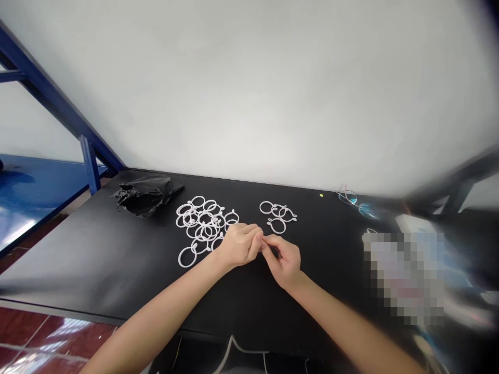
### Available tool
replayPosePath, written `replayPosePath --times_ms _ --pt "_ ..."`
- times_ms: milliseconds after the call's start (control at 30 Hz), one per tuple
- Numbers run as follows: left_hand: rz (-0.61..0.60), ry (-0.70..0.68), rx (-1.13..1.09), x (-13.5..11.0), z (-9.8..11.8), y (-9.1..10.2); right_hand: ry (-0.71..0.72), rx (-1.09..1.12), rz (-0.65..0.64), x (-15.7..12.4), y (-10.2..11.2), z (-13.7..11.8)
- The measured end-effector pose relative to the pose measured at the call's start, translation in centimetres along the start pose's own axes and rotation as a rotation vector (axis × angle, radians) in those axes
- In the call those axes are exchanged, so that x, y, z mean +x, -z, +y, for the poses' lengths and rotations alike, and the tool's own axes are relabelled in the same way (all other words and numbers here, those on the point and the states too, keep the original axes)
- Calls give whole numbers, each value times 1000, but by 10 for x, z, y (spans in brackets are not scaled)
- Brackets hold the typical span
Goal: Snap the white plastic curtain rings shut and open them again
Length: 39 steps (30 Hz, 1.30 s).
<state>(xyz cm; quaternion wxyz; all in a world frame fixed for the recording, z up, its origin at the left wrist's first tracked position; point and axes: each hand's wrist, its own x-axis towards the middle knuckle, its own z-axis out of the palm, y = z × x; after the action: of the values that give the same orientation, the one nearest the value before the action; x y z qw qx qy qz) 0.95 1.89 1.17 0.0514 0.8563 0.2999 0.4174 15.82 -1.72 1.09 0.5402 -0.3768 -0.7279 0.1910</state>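
My left hand (242,245) and my right hand (284,258) meet over the middle of the black table, fingertips touching. Both are closed in a pinch; whatever lies between the fingers is hidden. Left of them, partly behind my left hand, spreads a loose pile of white curtain rings (205,231), each with a small eyelet. Just beyond my right hand lies a smaller group of several white curtain rings (279,219), some overlapping.
A torn black plastic bag (146,195) lies at the table's back left. Eyeglasses (348,197) rest at the back right, near a tiny yellow bit (321,195). A blurred-out package (405,275) occupies the right side. Behind the black table (148,280) rises a white wall (249,93); a blue metal frame (90,166) stands left.
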Motion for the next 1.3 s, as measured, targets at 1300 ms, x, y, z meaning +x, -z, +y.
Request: replayPosePath --times_ms 1300 --pt "-58 249 187 9 -33 21 -659 -984 -578 39 64 17"
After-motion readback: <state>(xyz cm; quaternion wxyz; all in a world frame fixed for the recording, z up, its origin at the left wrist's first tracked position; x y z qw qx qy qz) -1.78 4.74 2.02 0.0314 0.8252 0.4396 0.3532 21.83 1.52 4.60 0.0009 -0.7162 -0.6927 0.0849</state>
